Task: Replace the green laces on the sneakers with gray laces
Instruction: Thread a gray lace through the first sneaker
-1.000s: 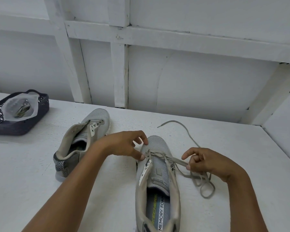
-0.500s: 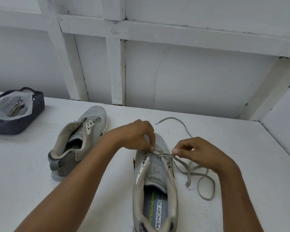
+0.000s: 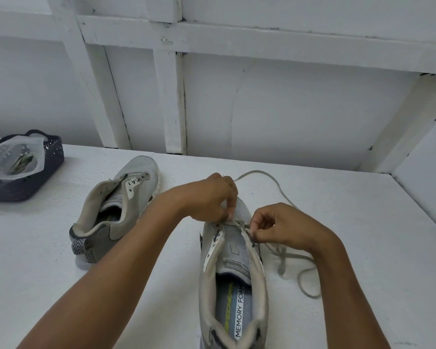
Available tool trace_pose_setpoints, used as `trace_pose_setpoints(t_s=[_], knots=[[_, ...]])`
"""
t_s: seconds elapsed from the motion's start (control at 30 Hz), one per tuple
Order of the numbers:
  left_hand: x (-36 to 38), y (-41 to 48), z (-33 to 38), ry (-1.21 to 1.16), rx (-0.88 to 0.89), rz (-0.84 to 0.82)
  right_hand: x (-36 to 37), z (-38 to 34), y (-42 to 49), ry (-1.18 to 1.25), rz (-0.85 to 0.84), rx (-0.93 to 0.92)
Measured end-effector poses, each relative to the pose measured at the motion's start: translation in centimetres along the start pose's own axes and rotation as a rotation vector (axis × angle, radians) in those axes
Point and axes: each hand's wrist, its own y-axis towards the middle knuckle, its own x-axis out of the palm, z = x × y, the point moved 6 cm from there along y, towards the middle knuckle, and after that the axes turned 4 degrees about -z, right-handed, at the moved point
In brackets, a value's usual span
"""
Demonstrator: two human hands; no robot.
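Observation:
A grey sneaker [image 3: 233,278] lies in front of me, toe pointing away, its tongue and insole showing. A gray lace [image 3: 285,256] crosses its lowest eyelets; loose ends trail off to the right and behind the toe. My left hand [image 3: 212,197] pinches the lace at the left eyelet row near the toe. At the right eyelet row, my right hand [image 3: 280,226] pinches the lace between thumb and forefinger. A second grey sneaker [image 3: 118,207] without laces lies tilted to the left.
A dark perforated basket [image 3: 53,149] sits at the far left of the white table [image 3: 35,260], holding a clear plastic bag [image 3: 17,159] with something greenish inside. White wall panels and beams stand behind, and a side wall closes the right.
Both hands have closed in on the lowest eyelets near the toe. My right hand moved left and up with the lace, pulling in slack; the loose loop on the right has shifted.

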Motion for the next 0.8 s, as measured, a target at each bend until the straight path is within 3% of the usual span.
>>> trace_pose_setpoints(t_s=[0.17,0.3,0.5,0.7,0.8], knots=[[-0.1,-0.7,-0.9,-0.194,0.030,0.061,-0.4,0.6,0.1,0.041,0.056,-0.003],[0.6,-1.0,-0.6,-0.302,0.008,-0.001,-0.5,0.9,0.0,0.156,0.066,-0.013],[0.8,-0.4,0.3,-0.237,-0.053,-0.055,-0.3,1.0,-0.4,0.313,0.075,-0.048],[0.7,-0.4,0.9,-0.265,-0.037,-0.033,1.1,1.0,-0.2,0.383,-0.159,0.037],[0.8,-0.5,0.8,-0.343,-0.017,-0.028,1.7,1.1,0.5,0.415,-0.162,0.024]])
